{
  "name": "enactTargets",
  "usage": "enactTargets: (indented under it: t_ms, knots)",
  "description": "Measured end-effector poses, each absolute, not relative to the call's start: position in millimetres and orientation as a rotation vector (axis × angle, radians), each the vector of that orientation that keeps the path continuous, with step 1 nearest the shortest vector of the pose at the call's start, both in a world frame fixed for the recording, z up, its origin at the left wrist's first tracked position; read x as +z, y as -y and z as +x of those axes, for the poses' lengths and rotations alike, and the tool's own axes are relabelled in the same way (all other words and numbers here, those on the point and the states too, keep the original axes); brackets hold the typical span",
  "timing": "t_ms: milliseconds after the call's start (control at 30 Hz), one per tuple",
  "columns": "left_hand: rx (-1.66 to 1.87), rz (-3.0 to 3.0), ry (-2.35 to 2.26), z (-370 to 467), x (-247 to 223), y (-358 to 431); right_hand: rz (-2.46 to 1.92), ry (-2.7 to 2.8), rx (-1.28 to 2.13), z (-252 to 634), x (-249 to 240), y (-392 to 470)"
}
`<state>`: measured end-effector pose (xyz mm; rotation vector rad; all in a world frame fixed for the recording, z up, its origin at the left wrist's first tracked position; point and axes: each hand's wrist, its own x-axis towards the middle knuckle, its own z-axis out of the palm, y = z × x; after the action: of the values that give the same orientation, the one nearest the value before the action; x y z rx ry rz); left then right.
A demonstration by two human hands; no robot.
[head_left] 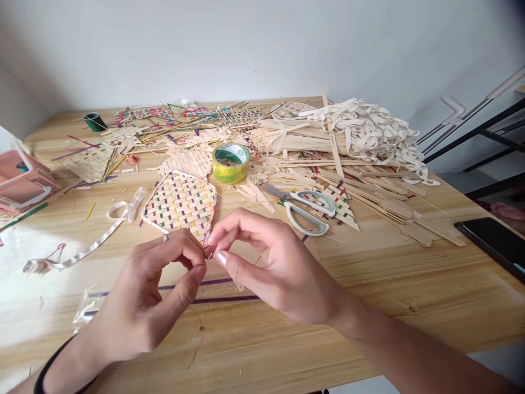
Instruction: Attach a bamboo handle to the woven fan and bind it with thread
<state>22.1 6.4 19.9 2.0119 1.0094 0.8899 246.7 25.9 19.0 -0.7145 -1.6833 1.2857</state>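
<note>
My left hand (159, 284) and my right hand (266, 262) meet at the fingertips over the table, both closed in a pinch. Between them shows a thin, light, needle-like sliver (209, 256), too small to name surely. Just behind the fingers lies a woven bamboo-strip piece (180, 202) in cream, purple, green and yellow. White tape binds its edge, with red thread stitched along the right side. Its near corner reaches the fingertips; whether they grip it is hidden. Right of it, scissors (303, 205) with white handles lie open, partly over a woven scrap (342, 210).
A roll of yellow tape (230, 169) stands behind the woven piece. Loose strips, a heap of white ribbon (377, 131) and a green spool (95, 122) cover the back. A pink container (27, 180) is at left, a phone (492, 243) at right, a white ribbon length (96, 241) nearby.
</note>
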Motion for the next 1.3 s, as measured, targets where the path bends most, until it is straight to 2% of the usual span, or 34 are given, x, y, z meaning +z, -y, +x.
enactTargets:
  t_ms: [1300]
  knots:
    - [0.871, 2.013, -1.018, 21.3, 19.4, -5.2, -0.730, 1.705, 1.284, 247.4, 17.6, -27.0]
